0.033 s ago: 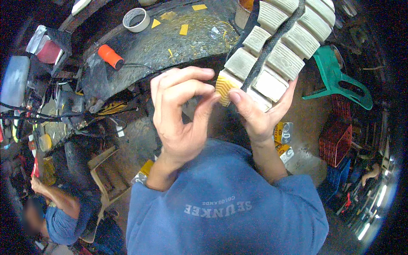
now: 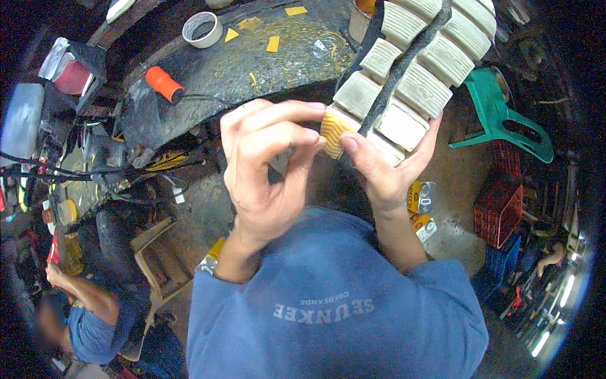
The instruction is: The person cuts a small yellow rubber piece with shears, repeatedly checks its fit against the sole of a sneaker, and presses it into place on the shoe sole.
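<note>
A shoe (image 2: 416, 87), its pale blocky sole turned up with a dark groove along it, is held at the heel end by my right hand (image 2: 380, 169). My right thumb presses on a ribbed yellow rubber piece (image 2: 334, 131) at the heel's left corner. My left hand (image 2: 268, 164) is closed in a pinch beside that piece, its index fingertip touching the piece's left edge. Whatever may sit between the left thumb and fingers is hidden.
Ahead lies a dark, worn workbench (image 2: 284, 60) with a tape roll (image 2: 202, 30), yellow scraps (image 2: 273, 43) and an orange cylindrical tool (image 2: 163, 84). A green plastic stool (image 2: 499, 120) and red crate (image 2: 499, 215) stand right. Another person (image 2: 95, 322) sits at lower left.
My left hand has shifted slightly, bringing its index fingertip rightward against the yellow piece. The shoe and my right hand stay nearly still.
</note>
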`<state>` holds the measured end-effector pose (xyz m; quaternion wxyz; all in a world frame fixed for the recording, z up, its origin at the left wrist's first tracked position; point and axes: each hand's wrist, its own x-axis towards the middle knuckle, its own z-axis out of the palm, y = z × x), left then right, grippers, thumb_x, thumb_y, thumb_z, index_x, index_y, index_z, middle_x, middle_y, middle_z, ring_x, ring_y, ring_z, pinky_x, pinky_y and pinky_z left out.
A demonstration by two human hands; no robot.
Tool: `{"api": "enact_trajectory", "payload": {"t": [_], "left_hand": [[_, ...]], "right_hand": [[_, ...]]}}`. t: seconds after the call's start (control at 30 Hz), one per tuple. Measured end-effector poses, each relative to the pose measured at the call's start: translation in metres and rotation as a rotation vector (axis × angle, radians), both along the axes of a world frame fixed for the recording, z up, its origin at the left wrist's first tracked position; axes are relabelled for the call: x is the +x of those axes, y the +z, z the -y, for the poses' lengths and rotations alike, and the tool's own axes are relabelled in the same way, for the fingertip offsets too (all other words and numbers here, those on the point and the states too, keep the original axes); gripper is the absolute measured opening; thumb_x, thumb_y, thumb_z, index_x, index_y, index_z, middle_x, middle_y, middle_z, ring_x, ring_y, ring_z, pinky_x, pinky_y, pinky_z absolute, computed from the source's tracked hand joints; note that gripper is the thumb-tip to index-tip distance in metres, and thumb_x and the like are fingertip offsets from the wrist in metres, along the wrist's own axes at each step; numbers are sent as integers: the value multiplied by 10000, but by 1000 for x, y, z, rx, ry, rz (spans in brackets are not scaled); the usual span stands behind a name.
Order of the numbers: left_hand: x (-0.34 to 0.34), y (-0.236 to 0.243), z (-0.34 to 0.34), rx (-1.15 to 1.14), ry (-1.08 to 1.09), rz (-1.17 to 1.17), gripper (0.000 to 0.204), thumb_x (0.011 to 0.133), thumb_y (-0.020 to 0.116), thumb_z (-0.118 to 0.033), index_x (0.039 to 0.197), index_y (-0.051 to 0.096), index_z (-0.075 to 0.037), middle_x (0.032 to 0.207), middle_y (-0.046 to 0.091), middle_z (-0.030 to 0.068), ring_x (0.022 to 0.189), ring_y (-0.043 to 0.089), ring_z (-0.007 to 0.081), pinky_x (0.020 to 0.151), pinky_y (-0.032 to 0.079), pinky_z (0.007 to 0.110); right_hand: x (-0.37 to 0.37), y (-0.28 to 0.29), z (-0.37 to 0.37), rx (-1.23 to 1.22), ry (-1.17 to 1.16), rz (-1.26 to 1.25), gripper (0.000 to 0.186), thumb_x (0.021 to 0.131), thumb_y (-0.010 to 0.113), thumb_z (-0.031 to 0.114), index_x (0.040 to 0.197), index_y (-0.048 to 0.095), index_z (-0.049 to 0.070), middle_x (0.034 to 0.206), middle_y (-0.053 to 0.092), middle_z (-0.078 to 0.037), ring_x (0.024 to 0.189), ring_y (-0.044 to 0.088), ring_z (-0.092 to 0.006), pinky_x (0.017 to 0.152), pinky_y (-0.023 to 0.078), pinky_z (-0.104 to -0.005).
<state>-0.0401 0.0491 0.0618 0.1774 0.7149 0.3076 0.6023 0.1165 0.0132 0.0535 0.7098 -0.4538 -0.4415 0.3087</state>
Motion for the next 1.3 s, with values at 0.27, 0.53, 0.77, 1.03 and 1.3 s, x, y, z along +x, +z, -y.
{"api": "enact_trajectory", "payload": {"t": [0.27,0.53,0.77,1.03,1.3], "left_hand": [[-19,19,-14,17,-178,-266,329,710,779,29,983,683,-127,1069,782,-11,962,600,228,910,451,372],[-21,41,-13,-47,-187,-323,361,608,754,77,917,698,-101,878,685,13,861,601,256,761,523,373],[-16,36,-7,26,-199,-243,333,619,721,98,883,680,-101,894,715,9,836,617,251,773,523,361],[-13,21,-6,84,-185,-213,393,650,710,95,972,627,-114,932,733,23,809,621,241,786,507,361],[-4,5,-5,33,-259,-188,364,702,729,46,970,560,-133,1016,708,35,795,594,234,770,442,358]], "right_hand": [[2,1,-1,35,75,-22,993,707,877,2,1489,266,-26,1356,559,-195,1229,615,-311,1043,522,-463],[4,3,-1,64,136,17,956,694,882,-13,1465,317,-27,1313,596,-190,1187,644,-304,1020,538,-440],[5,3,3,27,152,-126,936,718,858,-14,1479,313,-17,1379,551,-196,1273,585,-314,1085,473,-441],[5,10,5,-49,158,-158,887,753,835,71,1476,330,-20,1372,551,-184,1264,576,-297,1087,455,-425],[3,13,7,-70,150,-216,859,743,827,46,1462,361,-16,1358,564,-175,1249,588,-280,1086,458,-418]]}}
